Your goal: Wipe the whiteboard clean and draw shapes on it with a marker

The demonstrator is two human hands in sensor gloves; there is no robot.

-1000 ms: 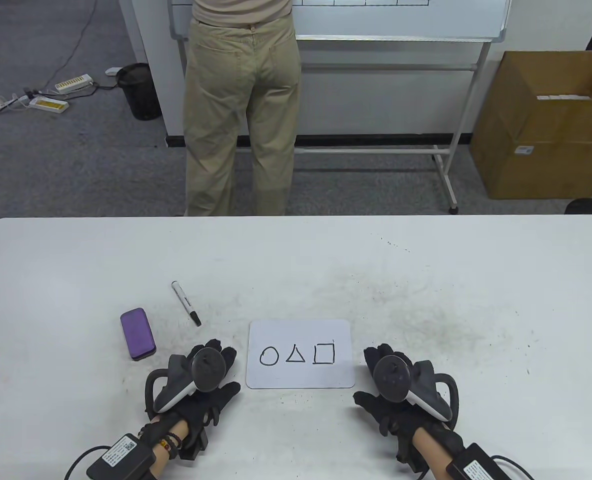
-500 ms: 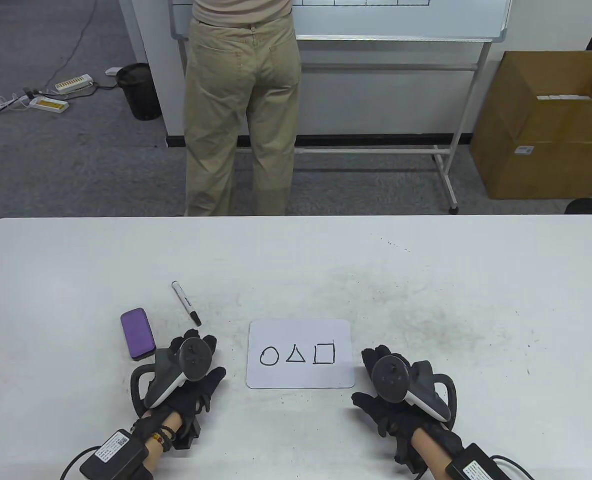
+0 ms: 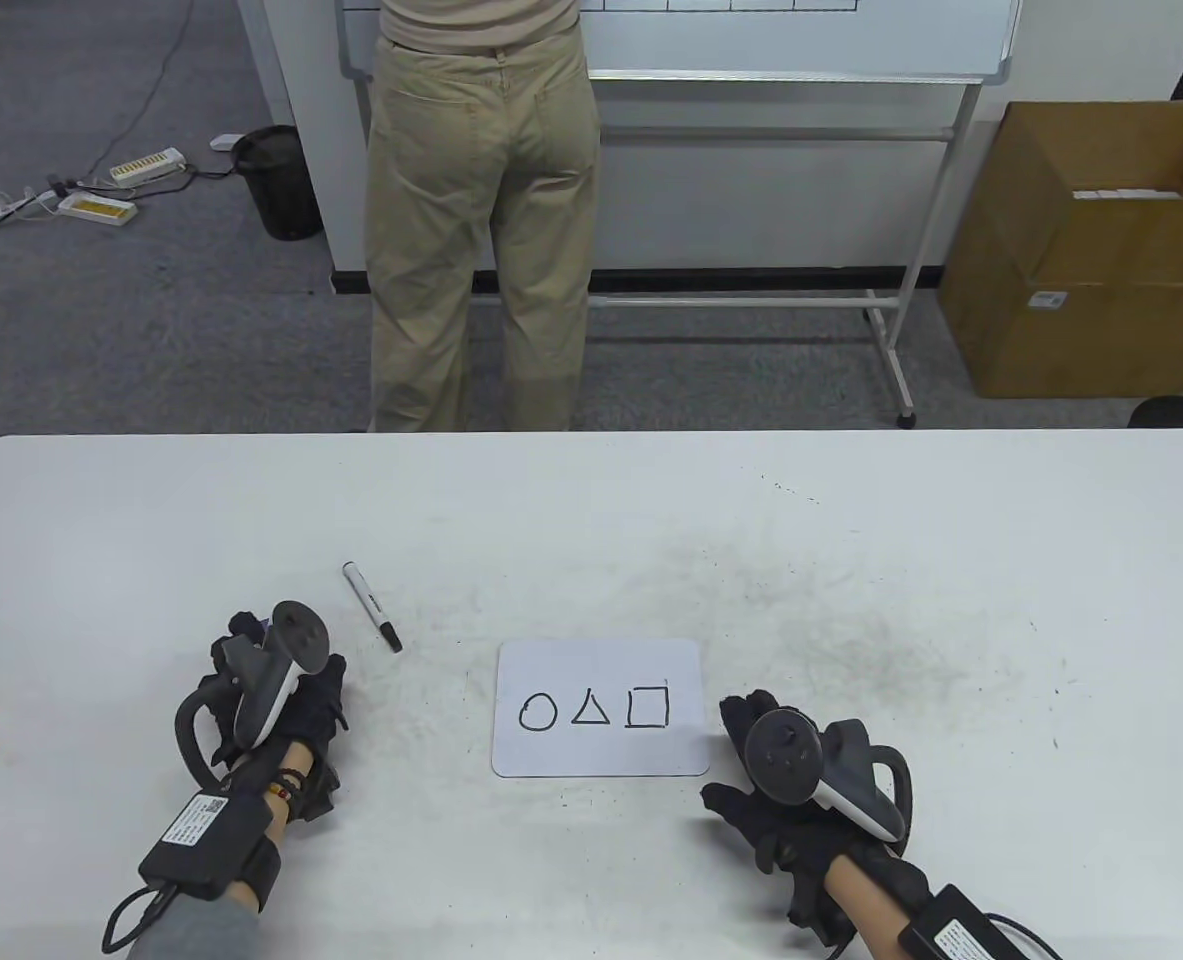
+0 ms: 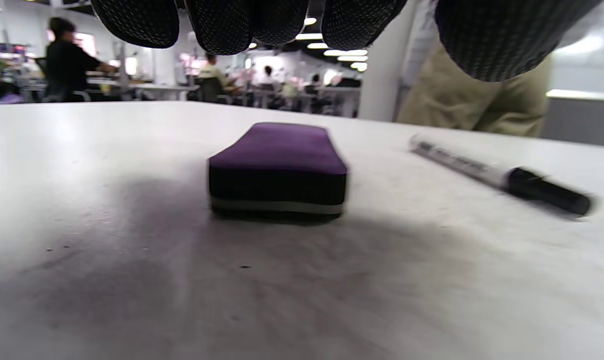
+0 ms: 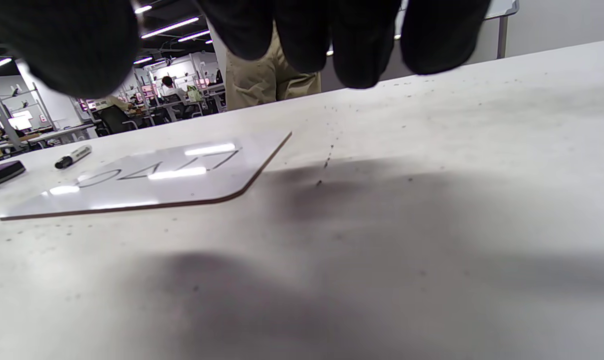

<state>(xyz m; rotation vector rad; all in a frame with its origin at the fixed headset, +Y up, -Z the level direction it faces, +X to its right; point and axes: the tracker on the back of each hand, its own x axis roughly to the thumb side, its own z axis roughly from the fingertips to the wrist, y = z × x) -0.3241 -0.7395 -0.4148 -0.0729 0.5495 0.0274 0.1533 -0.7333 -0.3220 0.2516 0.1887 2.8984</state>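
A small whiteboard [image 3: 601, 668] lies flat on the table with a circle, a triangle and a square drawn on it in black; it also shows in the right wrist view [image 5: 146, 187]. The purple eraser [image 4: 277, 167] lies left of it, almost wholly hidden under my left hand [image 3: 251, 650] in the table view. My left fingers [image 4: 221, 25] hang straight above the eraser without touching it. A black-capped marker [image 3: 371, 606] lies just right of the eraser [image 4: 497, 172]. My right hand [image 3: 746, 735] rests open on the table at the board's lower right corner.
A person in khaki trousers [image 3: 481, 220] stands beyond the table's far edge, facing a large whiteboard on a stand [image 3: 781, 75]. A cardboard box [image 3: 1091, 260] sits on the floor at the right and a black bin [image 3: 276, 180] at the left.
My left hand has moved left and away from me, from beside the small whiteboard to above the eraser. The right hand has barely moved.
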